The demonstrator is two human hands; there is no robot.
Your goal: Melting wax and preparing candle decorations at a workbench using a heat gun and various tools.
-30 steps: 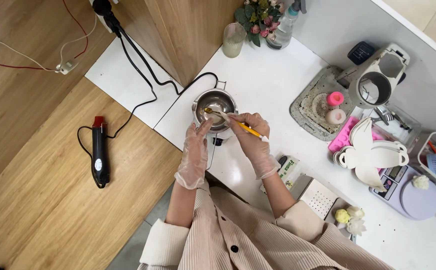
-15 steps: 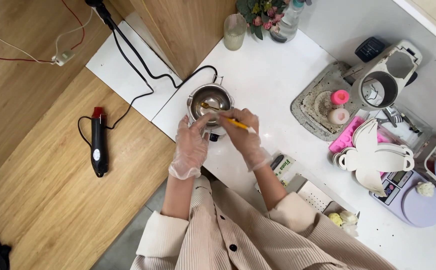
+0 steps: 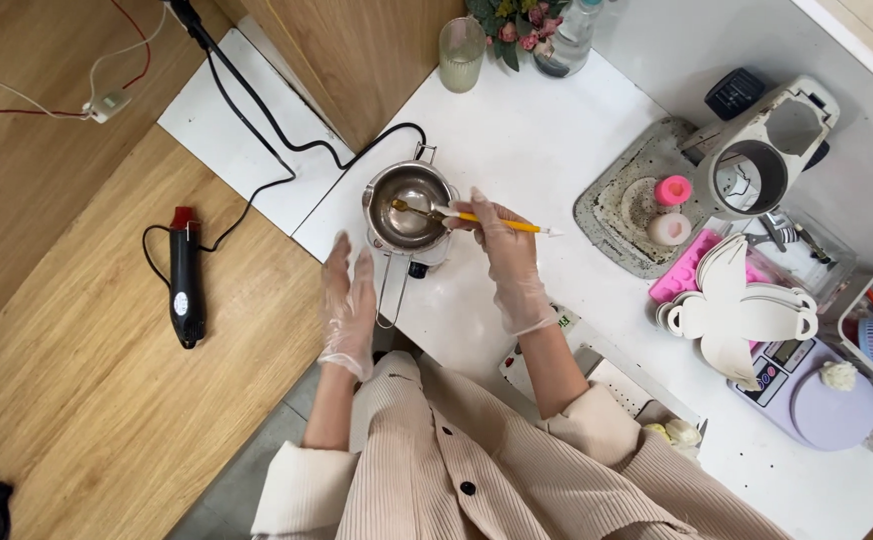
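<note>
Gloved right hand (image 3: 505, 255) grip pinching yellow-handled spoon (image 3: 477, 217), spoon tip inside steel melting pot (image 3: 406, 205) near edge of white bench (image 3: 537, 150), gloved left hand (image 3: 349, 300) spread flat, empty, beside pot's wire handle (image 3: 389, 292), black heat gun (image 3: 184, 290) on floor.

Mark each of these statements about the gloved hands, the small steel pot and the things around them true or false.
1. The right hand holds a yellow-handled tool reaching into the small steel pot. True.
2. The left hand grips the pot's rim. False: it is open, off the pot, beside its wire handle.
3. A black heat gun lies on the wooden floor. True.
4. The pot sits on the purple scale. False: the scale lies far to the right.
</note>
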